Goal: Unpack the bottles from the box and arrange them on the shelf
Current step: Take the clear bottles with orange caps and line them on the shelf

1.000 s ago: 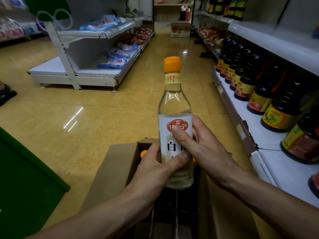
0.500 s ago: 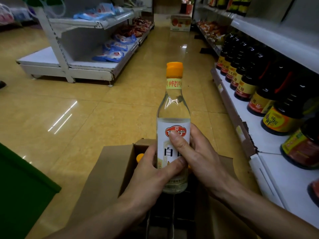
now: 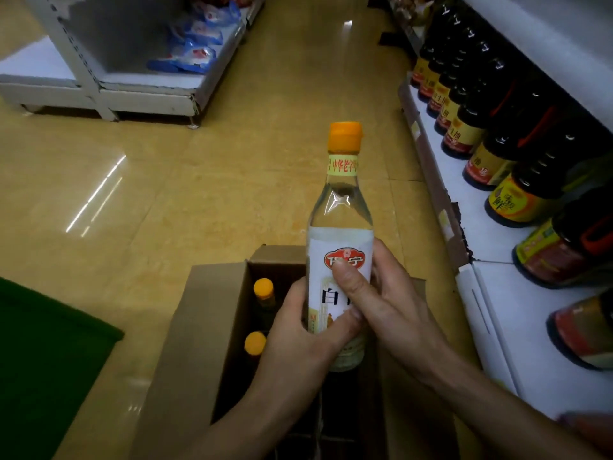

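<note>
Both hands, left hand [image 3: 300, 330] and right hand [image 3: 386, 308], clasped the upright clear bottle [image 3: 341, 240]. It was held above the open box [image 3: 205, 330].

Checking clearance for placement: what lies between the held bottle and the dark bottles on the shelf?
Head view: only bare floor and the shelf edge separate the clear bottle from the dark bottles.

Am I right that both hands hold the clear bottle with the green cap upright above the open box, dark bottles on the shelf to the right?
Not quite: the cap is orange, not green, as the head view shows. The rest holds: left hand and right hand hold the clear bottle upright above the open box, with dark bottles on the shelf to the right.
</note>
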`<action>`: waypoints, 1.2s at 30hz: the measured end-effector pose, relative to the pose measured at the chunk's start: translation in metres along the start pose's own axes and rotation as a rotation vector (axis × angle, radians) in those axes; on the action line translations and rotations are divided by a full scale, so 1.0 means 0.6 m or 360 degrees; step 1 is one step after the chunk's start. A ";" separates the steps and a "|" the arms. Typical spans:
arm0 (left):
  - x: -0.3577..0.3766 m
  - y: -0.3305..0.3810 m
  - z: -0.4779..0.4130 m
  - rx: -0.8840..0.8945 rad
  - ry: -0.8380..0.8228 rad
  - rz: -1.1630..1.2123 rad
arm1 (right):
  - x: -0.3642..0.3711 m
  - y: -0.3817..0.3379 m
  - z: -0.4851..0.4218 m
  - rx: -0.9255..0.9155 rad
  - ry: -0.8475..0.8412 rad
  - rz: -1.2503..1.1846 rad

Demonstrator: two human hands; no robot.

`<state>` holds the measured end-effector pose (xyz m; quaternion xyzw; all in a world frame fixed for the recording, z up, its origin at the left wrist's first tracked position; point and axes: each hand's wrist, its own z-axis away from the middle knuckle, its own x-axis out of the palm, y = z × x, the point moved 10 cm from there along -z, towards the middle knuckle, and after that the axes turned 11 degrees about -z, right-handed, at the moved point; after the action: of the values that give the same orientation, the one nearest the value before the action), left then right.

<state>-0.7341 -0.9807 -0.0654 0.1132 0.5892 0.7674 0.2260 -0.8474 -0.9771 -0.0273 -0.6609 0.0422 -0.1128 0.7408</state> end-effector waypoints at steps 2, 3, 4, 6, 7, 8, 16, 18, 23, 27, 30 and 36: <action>-0.002 0.017 0.016 -0.0026 0.0026 -0.0020 | 0.006 -0.026 0.007 0.0028 -0.0033 0.0025; -0.003 0.024 0.027 -0.0048 0.0036 -0.0034 | 0.007 -0.038 0.013 0.0051 -0.0044 0.0034; -0.006 0.030 0.035 -0.0052 0.0059 -0.0051 | 0.009 -0.048 0.018 0.0059 -0.0054 0.0052; -0.010 0.038 0.056 -0.0069 0.0090 -0.0078 | 0.015 -0.060 0.031 0.0086 -0.0070 0.0072; -0.011 0.039 0.067 -0.0101 0.0096 -0.0084 | 0.019 -0.062 0.040 0.0123 -0.0077 0.0069; -0.011 0.039 0.080 -0.0132 0.0093 -0.0085 | 0.024 -0.062 0.051 0.0161 -0.0083 0.0062; -0.009 0.043 0.155 -0.0391 0.0002 -0.0066 | 0.037 -0.084 0.120 0.0401 -0.0062 -0.0040; -0.016 0.062 0.174 -0.0436 -0.0007 -0.0050 | 0.043 -0.103 0.135 0.0454 -0.0060 -0.0075; -0.025 0.129 0.219 -0.0533 -0.0040 -0.0033 | 0.055 -0.175 0.165 0.0525 -0.0037 -0.0145; -0.029 0.211 0.256 -0.0593 -0.0070 0.0011 | 0.058 -0.244 0.185 0.0596 -0.0034 -0.0130; -0.032 0.290 0.282 -0.0617 -0.0090 -0.0009 | 0.059 -0.319 0.198 0.0619 -0.0059 -0.0147; -0.038 0.453 0.325 -0.0624 -0.0091 -0.0073 | 0.055 -0.488 0.213 0.0628 -0.0081 -0.0128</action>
<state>-0.6867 -0.8806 0.2507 0.0753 0.4242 0.8586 0.2780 -0.8210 -0.8899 0.2807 -0.5066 -0.0259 -0.1317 0.8517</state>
